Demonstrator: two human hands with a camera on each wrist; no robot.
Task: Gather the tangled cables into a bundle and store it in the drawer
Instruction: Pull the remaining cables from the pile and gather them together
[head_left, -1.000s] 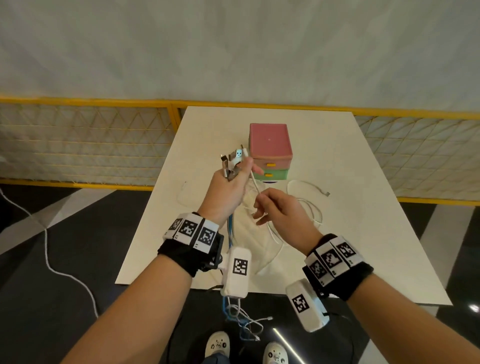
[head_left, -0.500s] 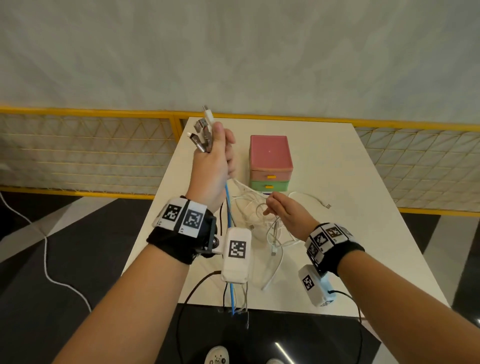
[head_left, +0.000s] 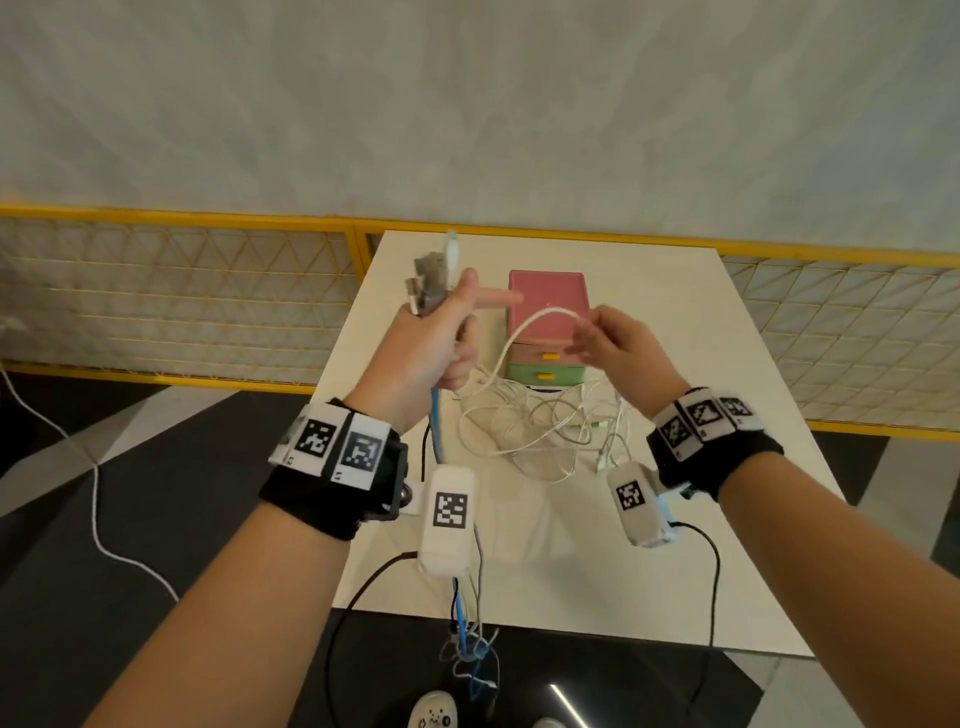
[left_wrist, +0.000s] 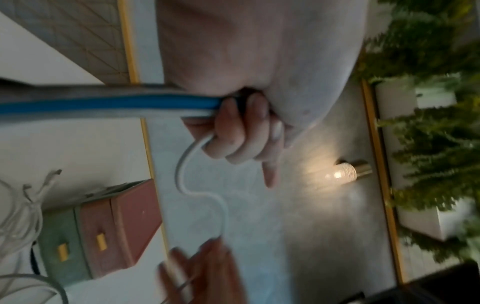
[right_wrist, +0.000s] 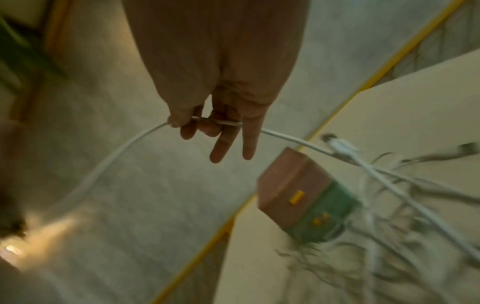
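Note:
My left hand (head_left: 441, 332) is raised above the table's left side and grips a bunch of cables, their plugs (head_left: 434, 275) sticking up above the fist and a blue cable (head_left: 436, 421) hanging down from it. In the left wrist view the fingers (left_wrist: 241, 131) curl round the blue cable (left_wrist: 103, 102) and white strands. My right hand (head_left: 608, 343) pinches a white cable (head_left: 524, 325) that arcs over to the left hand; the pinch shows in the right wrist view (right_wrist: 197, 121). A white tangle (head_left: 540, 426) lies on the table in front of the small drawer unit (head_left: 548, 332), pink over green.
The white table (head_left: 727, 364) stands against a yellow-framed mesh railing (head_left: 182, 291). Cable ends dangle off the table's near edge (head_left: 467, 639) above my shoes. A white cord (head_left: 93, 499) trails on the dark floor at left. A lit lamp (left_wrist: 345, 172) and plants appear in the left wrist view.
My right hand has risen from the tangle to the level of the drawer unit, lifting a white cable into an arc. The left hand stays raised and its forefinger now points right.

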